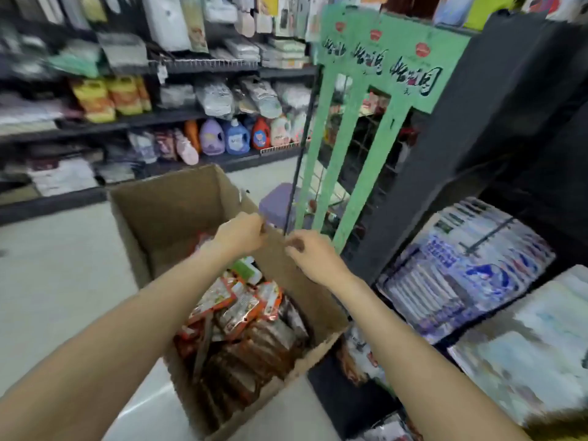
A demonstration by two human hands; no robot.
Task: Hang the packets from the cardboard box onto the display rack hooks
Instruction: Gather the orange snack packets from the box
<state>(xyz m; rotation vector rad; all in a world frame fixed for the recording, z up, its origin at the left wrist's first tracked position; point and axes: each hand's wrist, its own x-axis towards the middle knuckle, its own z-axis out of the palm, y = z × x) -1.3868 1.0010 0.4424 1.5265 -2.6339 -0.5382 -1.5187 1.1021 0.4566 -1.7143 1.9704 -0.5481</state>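
Head camera, looking down: both my arms reach out over the cardboard box (pixel 178 224), which stands open on the floor right against the green display rack (pixel 346 173), so the lift from box to hook should be short. My left hand (pixel 243 232) is curled at the box's far right wall, and its fingertips seem to pinch something small and dark. The picture is too blurred for me to say whether that is a packet's top, the box edge, or nothing. My right hand (pixel 313 253) is curled too, over the same wall beside the rack's foot, and I cannot tell what it grips, if anything. The packets (pixel 241 316) lie heaped in the near end of the box, glossy red, orange and brown pouches, with one green-and-white one on top. No rack hook shows clearly.
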